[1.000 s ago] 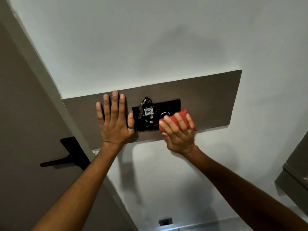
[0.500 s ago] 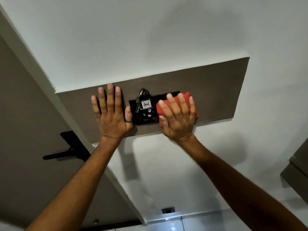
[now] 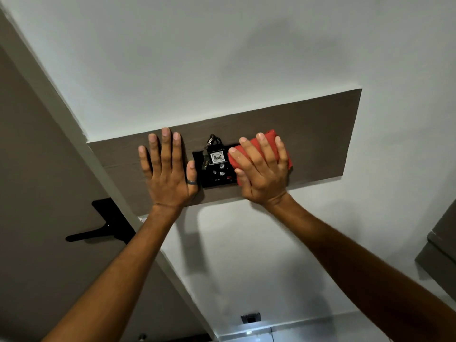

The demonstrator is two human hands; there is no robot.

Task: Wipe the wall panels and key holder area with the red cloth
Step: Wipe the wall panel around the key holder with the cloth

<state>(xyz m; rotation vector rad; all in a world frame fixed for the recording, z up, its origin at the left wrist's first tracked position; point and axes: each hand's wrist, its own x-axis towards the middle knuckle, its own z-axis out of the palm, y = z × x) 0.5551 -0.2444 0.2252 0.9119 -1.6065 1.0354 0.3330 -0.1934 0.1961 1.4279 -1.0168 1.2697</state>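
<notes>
Nearest the camera, two bare forearms reach up and away toward the wall. The left hand [image 3: 167, 174] lies flat, fingers spread and holding nothing, its palm pressed on the brown wall panel [image 3: 318, 137] just left of the black key holder [image 3: 217, 174]; a dark ring [image 3: 192, 181] sits on its thumb, which touches the holder's left edge. The right hand [image 3: 261, 174] has its grip spread over the folded red cloth [image 3: 283, 154], pressing it flat rather than clenching it, fingers laid across the top. The cloth covers the right end of the key holder and the strip of panel just beside it, with red showing past the fingertips and along the right side of the hand.

On the holder hangs a bunch of keys [image 3: 209, 149] with a tag reading 406 [image 3: 218, 157], uncovered and between the two hands.

As a judgement, the wiping is in its middle: the cloth is working the right part of the holder, while the keys, the holder's left half under the tag, and the panel beneath the left hand look yet to be reached. The long stretch of panel to the right of the cloth shows no streak or damp mark, so whether it has been wiped cannot be told. The same holds for the narrow left end by the door frame.

Farther off, to the left, stands a grey door [image 3: 37, 169] with a black handle [image 3: 98, 233], and low on the white wall there is a small socket [image 3: 250, 318]
</notes>
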